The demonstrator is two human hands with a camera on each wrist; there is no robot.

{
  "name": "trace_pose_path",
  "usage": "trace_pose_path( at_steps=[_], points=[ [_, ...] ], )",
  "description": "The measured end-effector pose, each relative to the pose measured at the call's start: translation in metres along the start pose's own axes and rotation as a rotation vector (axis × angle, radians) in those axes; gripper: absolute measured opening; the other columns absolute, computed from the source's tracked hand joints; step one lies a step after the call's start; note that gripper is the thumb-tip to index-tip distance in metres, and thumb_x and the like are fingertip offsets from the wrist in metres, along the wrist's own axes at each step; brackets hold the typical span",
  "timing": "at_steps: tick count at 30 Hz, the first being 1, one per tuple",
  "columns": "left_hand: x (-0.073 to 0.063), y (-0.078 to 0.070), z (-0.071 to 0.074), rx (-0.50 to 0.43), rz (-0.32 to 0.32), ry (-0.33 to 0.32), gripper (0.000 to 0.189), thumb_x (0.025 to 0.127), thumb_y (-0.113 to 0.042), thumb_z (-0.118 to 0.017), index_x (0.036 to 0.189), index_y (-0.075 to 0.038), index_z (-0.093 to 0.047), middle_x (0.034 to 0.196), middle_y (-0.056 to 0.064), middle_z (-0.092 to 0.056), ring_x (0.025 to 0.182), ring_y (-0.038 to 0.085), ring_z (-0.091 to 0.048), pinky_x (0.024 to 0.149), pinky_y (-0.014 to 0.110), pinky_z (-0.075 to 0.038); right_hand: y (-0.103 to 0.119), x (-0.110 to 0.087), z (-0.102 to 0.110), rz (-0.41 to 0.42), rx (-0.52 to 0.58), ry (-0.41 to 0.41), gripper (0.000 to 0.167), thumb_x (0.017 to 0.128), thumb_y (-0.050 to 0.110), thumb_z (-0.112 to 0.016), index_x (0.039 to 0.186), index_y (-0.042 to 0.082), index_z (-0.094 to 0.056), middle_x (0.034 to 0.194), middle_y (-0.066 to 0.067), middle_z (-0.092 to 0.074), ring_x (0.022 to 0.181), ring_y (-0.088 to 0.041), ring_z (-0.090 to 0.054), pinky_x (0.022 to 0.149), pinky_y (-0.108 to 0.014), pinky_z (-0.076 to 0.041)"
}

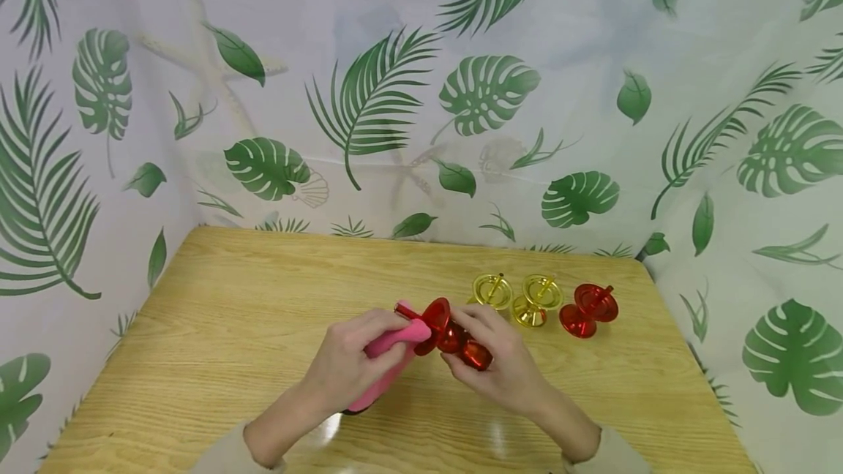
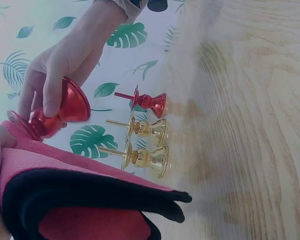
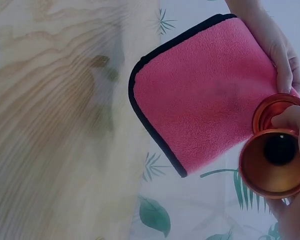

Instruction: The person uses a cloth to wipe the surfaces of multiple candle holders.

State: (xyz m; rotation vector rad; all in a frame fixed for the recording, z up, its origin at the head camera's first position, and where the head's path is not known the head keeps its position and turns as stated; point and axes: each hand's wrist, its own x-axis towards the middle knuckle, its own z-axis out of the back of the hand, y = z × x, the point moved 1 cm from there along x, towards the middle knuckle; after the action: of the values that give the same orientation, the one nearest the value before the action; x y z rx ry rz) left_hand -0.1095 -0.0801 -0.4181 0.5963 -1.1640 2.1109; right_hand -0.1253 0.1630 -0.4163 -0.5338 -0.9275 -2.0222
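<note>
My right hand [image 1: 506, 366] grips a shiny red candle holder [image 1: 451, 338] by its stem and base, tilted above the table. Its dish and spike point toward the left; the right wrist view looks into the hollow base [image 3: 257, 167]. In my left hand [image 1: 349, 357] is a folded pink cloth [image 1: 387, 380] with black edging, pinched between thumb and fingers. The cloth's upper fold meets the dish of the holder, and the rest hangs down, spread flat in the right wrist view. The left hand is mostly cut off in its own wrist view.
Behind my right hand stand two gold candle holders, one [image 1: 543, 291] beside the other [image 1: 490, 290], and a second red one [image 1: 588, 311] to their right. All are upright with spikes up. The wooden table [image 1: 250, 298] backs onto a leaf-patterned curtain [image 1: 395, 115].
</note>
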Motion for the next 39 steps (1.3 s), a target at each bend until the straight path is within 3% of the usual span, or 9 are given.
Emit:
trace_pose_path(
  at_steps=[4, 6, 9, 13, 21, 25, 30, 34, 39],
  points=[
    [-0.001, -0.002, -0.001, 0.003, -0.005, 0.012, 0.022, 0.087, 0.000, -0.082, 0.104, -0.012, -0.076, 0.099, 0.002, -0.080, 0.088, 0.012, -0.077, 0.080, 0.022, -0.065, 0.001, -0.001, 0.001, -0.001, 0.025, -0.007, 0.064, 0.075, -0.007, -0.087, 0.135, -0.004, -0.066, 0.119, -0.015, -0.069, 0.099, -0.023, -0.067, 0.079, -0.027, -0.066],
    [0.000, -0.003, -0.002, 0.016, -0.010, 0.014, 0.021, 0.087, -0.001, -0.082, 0.103, -0.012, -0.076, 0.099, 0.001, -0.080, 0.086, 0.011, -0.076, 0.077, 0.021, -0.064, 0.000, -0.001, 0.000, 0.015, 0.010, -0.018, 0.056, 0.082, -0.001, -0.085, 0.135, -0.003, -0.066, 0.118, -0.014, -0.070, 0.098, -0.022, -0.066, 0.080, -0.023, -0.063],
    [0.002, -0.005, -0.003, 0.033, -0.003, 0.014, 0.019, 0.088, -0.002, -0.082, 0.102, -0.013, -0.076, 0.098, 0.001, -0.080, 0.085, 0.010, -0.075, 0.075, 0.022, -0.064, -0.001, -0.001, -0.002, 0.057, -0.047, -0.040, 0.043, 0.097, 0.016, -0.075, 0.134, -0.003, -0.067, 0.115, -0.014, -0.070, 0.097, -0.022, -0.066, 0.079, -0.020, -0.061],
    [0.005, -0.010, -0.003, 0.035, 0.033, 0.020, 0.016, 0.090, -0.005, -0.082, 0.103, -0.012, -0.077, 0.098, 0.001, -0.080, 0.085, 0.010, -0.076, 0.077, 0.023, -0.065, -0.004, -0.002, -0.006, 0.142, -0.175, -0.073, 0.044, 0.104, 0.029, -0.059, 0.130, -0.005, -0.069, 0.113, -0.016, -0.072, 0.093, -0.025, -0.066, 0.075, -0.029, -0.061],
    [0.013, -0.023, -0.001, -0.017, 0.204, 0.025, 0.011, 0.092, -0.010, -0.081, 0.103, -0.011, -0.080, 0.095, -0.001, -0.081, 0.079, 0.004, -0.071, 0.068, 0.018, -0.059, -0.011, 0.000, -0.012, 0.397, -0.486, -0.175, 0.029, 0.104, 0.016, -0.059, 0.120, -0.002, -0.075, 0.105, -0.014, -0.076, 0.085, -0.027, -0.065, 0.071, -0.038, -0.059],
    [0.018, -0.031, 0.000, -0.056, 0.279, 0.023, 0.012, 0.092, -0.013, -0.081, 0.104, -0.011, -0.080, 0.096, 0.001, -0.081, 0.075, 0.003, -0.068, 0.063, 0.017, -0.056, -0.015, 0.001, -0.012, 0.476, -0.550, -0.199, 0.027, 0.103, 0.014, -0.059, 0.118, -0.002, -0.075, 0.105, -0.014, -0.076, 0.087, -0.028, -0.065, 0.071, -0.039, -0.058],
    [0.016, -0.033, -0.002, -0.014, 0.176, -0.005, 0.016, 0.090, -0.011, -0.084, 0.105, -0.009, -0.080, 0.096, 0.003, -0.082, 0.083, 0.010, -0.076, 0.073, 0.020, -0.063, -0.013, -0.001, -0.009, 0.398, -0.476, -0.154, 0.032, 0.104, 0.019, -0.059, 0.120, -0.003, -0.074, 0.105, -0.015, -0.076, 0.087, -0.028, -0.067, 0.071, -0.039, -0.061],
    [0.009, -0.028, -0.005, 0.059, 0.027, -0.014, 0.022, 0.085, -0.005, -0.086, 0.106, -0.009, -0.079, 0.096, 0.003, -0.081, 0.086, 0.013, -0.078, 0.079, 0.023, -0.065, -0.010, -0.004, -0.007, 0.233, -0.270, -0.106, 0.039, 0.104, 0.026, -0.060, 0.123, -0.005, -0.072, 0.108, -0.017, -0.075, 0.090, -0.027, -0.068, 0.073, -0.036, -0.063],
    [0.001, -0.017, -0.007, 0.133, -0.116, -0.027, 0.028, 0.077, 0.000, -0.090, 0.102, -0.005, -0.079, 0.096, 0.007, -0.078, 0.085, 0.017, -0.078, 0.079, 0.024, -0.066, -0.004, -0.006, -0.006, 0.074, -0.041, -0.077, 0.043, 0.100, 0.026, -0.068, 0.129, -0.005, -0.068, 0.116, -0.017, -0.072, 0.097, -0.026, -0.069, 0.081, -0.021, -0.063]
  ],
)
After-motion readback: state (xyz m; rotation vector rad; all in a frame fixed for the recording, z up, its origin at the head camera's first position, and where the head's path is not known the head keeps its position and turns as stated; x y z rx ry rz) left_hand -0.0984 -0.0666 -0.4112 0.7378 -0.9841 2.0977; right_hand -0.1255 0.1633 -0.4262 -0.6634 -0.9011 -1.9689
